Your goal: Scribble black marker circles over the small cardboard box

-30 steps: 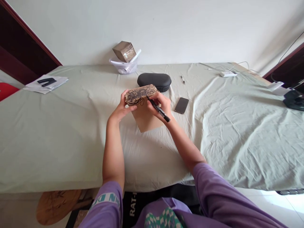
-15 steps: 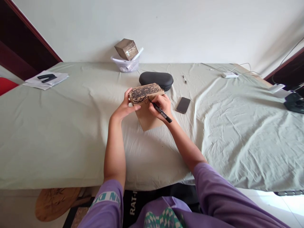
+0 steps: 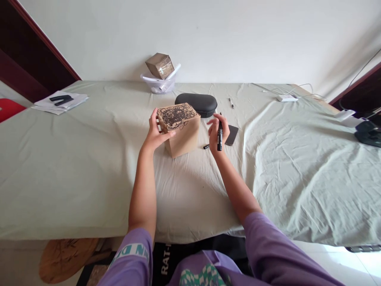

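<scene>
A brown cardboard box [image 3: 185, 138] stands on the cloth-covered table, its top face covered in black looping scribbles that spill slightly over the front edge. My left hand [image 3: 154, 133] grips its left side, thumb on the front face and fingers behind. To the right of the box, and apart from it, my right hand [image 3: 213, 134] is closed around a black marker [image 3: 220, 139]. On the cloth between box and right hand lies a small black marker cap [image 3: 206, 146]. A dark phone [image 3: 232, 135] is partly hidden behind that hand.
Behind the box sits a black hard case [image 3: 197, 104]. Farther back, a clear plastic basket [image 3: 162, 85] carries a taped box [image 3: 160, 65]. A pen [image 3: 231, 103] lies at right, a white power strip [image 3: 287, 98] beyond. Papers [image 3: 47, 104] with a black stapler [image 3: 62, 99] rest far left.
My right hand has lifted the marker off the box and moved right, tipping it more upright. The box has turned and shifted slightly left in my left hand. The cap has come into view.
</scene>
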The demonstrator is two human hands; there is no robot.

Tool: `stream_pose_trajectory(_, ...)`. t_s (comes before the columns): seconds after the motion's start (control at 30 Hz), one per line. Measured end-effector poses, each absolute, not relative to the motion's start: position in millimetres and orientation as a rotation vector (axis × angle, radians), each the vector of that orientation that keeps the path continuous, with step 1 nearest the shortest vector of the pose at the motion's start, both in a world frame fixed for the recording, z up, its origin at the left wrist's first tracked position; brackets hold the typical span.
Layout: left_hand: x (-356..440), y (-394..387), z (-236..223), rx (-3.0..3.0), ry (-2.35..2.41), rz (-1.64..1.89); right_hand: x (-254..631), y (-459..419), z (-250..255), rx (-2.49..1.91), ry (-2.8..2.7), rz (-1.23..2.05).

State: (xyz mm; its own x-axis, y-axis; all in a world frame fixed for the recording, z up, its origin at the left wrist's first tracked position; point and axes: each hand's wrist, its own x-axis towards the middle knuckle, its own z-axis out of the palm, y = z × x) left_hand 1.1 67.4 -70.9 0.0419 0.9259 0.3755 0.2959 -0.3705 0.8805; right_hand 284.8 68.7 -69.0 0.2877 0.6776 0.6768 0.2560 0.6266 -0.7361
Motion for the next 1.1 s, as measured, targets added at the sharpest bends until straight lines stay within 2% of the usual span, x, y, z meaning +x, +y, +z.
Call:
stream_pose_trajectory(0.1, -4.5, 69.6, -74.4, 1.727, 1.265, 1.419, 307.2, 63.6, -104.6, -1.066, -1.485, 0.449)
stream_pose_trajectory(0.27, -15.1, 68.9, -75.0, 1.665, 1.163, 1.345, 332.2, 51.1, -147.5, -1.191, -1.808, 0.574)
stream_pose_trajectory(0.57, -18.3, 72.3, -81.7, 1.742, 1.082, 1.26, 323.6, 54.5, -154.9, -1.191, -1.711, 0.712)
stream_pose_trajectory(0.67, -9.3, 69.3, -76.8, 1.808, 1.197, 1.412, 321.6, 52.1, -152.7, -1.155, -1.543, 0.765)
stream_pose_trajectory(0.77, 13.5, 59.9, -59.1, 1.988, 1.345, 1.939, 315.0, 52.5, -135.4, -1.097, -1.307, 0.833)
stream_pose_trajectory(0.83, 35.1, 49.9, -43.5, 2.141, 1.307, 2.378, 308.6, 49.7, -111.5, -1.036, -1.177, 0.895)
stream_pose_trajectory(0.87, 47.1, 44.0, -36.0, 2.245, 1.232, 2.486, 305.0, 45.8, -96.6, -0.987, -1.126, 0.937)
stream_pose_trajectory(0.93, 71.6, 32.1, -24.3, 2.532, 1.071, 2.35, 297.2, 32.2, -64.5, -0.795, -1.001, 1.073)
stream_pose_trajectory(1.03, 104.8, 18.0, -18.2, 2.783, 0.942, 1.816, 285.2, 2.4, -24.7, -0.573, -0.942, 1.138)
stream_pose_trajectory(1.1, 120.4, 13.2, -20.5, 2.784, 0.901, 1.758, 279.6, -16.2, -9.8, -0.537, -0.966, 1.08)
